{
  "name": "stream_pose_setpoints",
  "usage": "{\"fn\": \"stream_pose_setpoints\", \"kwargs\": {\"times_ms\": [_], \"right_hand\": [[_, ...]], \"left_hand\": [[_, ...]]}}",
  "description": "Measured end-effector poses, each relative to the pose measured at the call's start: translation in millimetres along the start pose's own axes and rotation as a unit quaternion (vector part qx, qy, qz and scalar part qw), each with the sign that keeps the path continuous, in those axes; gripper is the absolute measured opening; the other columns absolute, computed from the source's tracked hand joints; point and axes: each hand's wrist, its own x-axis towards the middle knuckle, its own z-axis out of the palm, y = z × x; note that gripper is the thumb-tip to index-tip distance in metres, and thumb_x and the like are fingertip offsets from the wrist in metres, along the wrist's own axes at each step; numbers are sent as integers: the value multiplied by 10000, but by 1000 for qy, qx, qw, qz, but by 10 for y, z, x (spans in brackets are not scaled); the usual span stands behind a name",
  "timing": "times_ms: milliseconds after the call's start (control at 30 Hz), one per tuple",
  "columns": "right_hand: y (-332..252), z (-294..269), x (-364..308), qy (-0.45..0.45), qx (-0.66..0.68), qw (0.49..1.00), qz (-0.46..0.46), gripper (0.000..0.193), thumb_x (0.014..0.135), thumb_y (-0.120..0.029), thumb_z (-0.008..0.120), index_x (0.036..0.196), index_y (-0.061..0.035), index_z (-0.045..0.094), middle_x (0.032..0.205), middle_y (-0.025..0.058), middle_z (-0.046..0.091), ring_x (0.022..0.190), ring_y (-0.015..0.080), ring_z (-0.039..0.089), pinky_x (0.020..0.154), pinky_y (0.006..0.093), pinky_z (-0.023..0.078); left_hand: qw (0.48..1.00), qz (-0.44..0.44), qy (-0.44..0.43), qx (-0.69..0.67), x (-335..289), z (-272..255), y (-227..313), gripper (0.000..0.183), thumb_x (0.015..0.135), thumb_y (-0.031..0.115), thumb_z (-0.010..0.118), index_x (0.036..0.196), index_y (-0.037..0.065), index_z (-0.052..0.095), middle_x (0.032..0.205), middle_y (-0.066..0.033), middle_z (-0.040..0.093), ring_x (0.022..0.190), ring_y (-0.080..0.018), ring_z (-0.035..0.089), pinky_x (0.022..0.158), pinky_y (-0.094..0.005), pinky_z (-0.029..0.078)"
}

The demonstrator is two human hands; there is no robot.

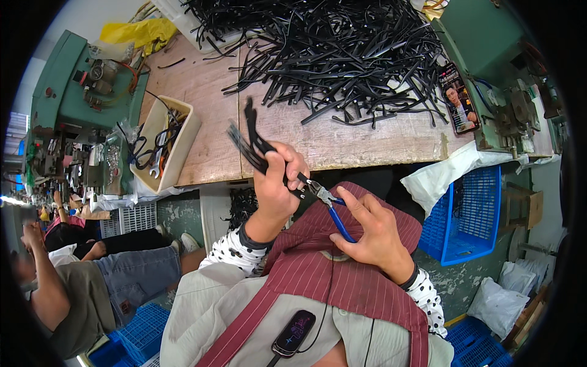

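Note:
My left hand is closed around a small bunch of black eyeglass temples, their curved ends fanned up and away from me. One temple's end sticks out of my fingers toward the right. The metal jaws of blue-handled nippers are at that end; whether they bite on it I cannot tell. My right hand holds the nippers by their spread handles, thumb on one and fingers at the other. Both hands are over my lap, just off the table's front edge. A large heap of black temples lies on the table beyond.
At the left of the wooden table stands a cream bin with hand tools. Green machines flank the table. A phone leans at the right. A blue crate sits below right. Another person sits at the left.

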Motion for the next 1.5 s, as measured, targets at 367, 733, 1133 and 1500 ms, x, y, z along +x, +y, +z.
{"fn": "stream_pose_setpoints", "kwargs": {"times_ms": [367, 733, 1133, 1500], "right_hand": [[13, -24, -19, -68, 157, 979, 109, 759, 647, -239, 816, 1334, -78, 536, 753, 99, 569, 648, 202, 606, 622, 317, 519], [64, -34, -39, -61, 188, 965, 171, 735, 684, -259, 810, 1332, -61, 526, 759, 101, 596, 613, 185, 590, 609, 303, 509], [72, -52, -156, -61, 149, 974, 161, 772, 672, -321, 824, 1337, -74, 519, 799, 122, 608, 669, 224, 618, 635, 335, 517], [155, 14, -140, -26, 147, 977, 150, 790, 651, -317, 836, 1334, -84, 515, 816, 110, 589, 706, 229, 609, 658, 345, 517]], "left_hand": [[969, 100, 61, 218, -125, 169, -102, 279, 996, 339, 495, 932, 69, 467, 684, -39, 474, 527, -95, 387, 506, -241, 350], [978, -79, 145, 130, 215, -26, -131, 335, 982, 417, 501, 942, 84, 505, 789, -25, 579, 611, -115, 505, 596, -265, 439], [506, 119, -51, 853, 1809, -261, -156, 175, 790, 237, 724, 930, 141, 683, 937, -52, 609, 772, -303, 629, 649, -388, 498], [811, 41, 137, 567, 605, -526, -183, 231, 896, 221, 676, 993, 23, 610, 809, -24, 615, 739, -99, 570, 674, -238, 460]]}}
